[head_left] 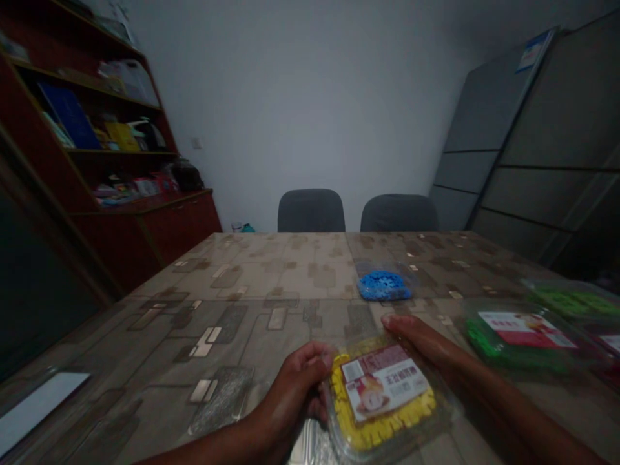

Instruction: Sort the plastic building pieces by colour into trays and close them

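A clear plastic box (382, 397) with a red-and-white label and yellow pieces inside lies on the table right in front of me. My left hand (298, 387) grips its left edge with curled fingers. My right hand (419, 339) lies along its far right edge, fingers pressed against the lid. A clear bag of blue pieces (385, 285) sits further back on the table, apart from both hands.
The patterned table (252, 303) carries a labelled box of green pieces (513, 336) at right and more boxes (576, 300) beyond it. A white sheet (39, 403) lies at left. Two grey chairs (310, 210) stand behind; shelves fill the left wall.
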A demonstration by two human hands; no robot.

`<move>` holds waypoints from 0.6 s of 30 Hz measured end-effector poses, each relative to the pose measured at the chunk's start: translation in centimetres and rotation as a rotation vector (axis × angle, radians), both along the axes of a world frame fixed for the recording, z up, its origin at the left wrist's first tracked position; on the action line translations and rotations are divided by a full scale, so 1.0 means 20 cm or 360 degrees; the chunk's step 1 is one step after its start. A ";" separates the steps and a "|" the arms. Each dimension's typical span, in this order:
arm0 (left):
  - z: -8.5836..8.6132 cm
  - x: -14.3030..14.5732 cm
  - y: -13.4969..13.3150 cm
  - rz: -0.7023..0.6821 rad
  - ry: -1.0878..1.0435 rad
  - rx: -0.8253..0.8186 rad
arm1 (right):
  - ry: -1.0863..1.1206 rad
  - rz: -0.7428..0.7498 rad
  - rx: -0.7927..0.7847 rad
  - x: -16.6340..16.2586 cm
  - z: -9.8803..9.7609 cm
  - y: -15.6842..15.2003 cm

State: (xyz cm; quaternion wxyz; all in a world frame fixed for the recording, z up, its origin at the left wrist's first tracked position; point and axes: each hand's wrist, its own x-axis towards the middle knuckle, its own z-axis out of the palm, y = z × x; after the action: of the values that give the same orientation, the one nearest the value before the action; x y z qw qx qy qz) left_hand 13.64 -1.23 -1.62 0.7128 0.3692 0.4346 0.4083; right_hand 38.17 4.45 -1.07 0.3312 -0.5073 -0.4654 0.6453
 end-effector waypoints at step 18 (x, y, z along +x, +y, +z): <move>-0.14 -0.04 -0.16 -0.0054 -0.0178 0.0184 | -0.0059 -0.0360 0.0144 -0.02 -0.06 -0.09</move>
State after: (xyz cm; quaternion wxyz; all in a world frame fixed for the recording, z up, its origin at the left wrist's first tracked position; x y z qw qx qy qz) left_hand 12.79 -4.34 -4.33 0.7202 0.3937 0.3635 0.4406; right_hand 37.83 2.74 -2.19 0.4157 -0.5528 -0.4399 0.5728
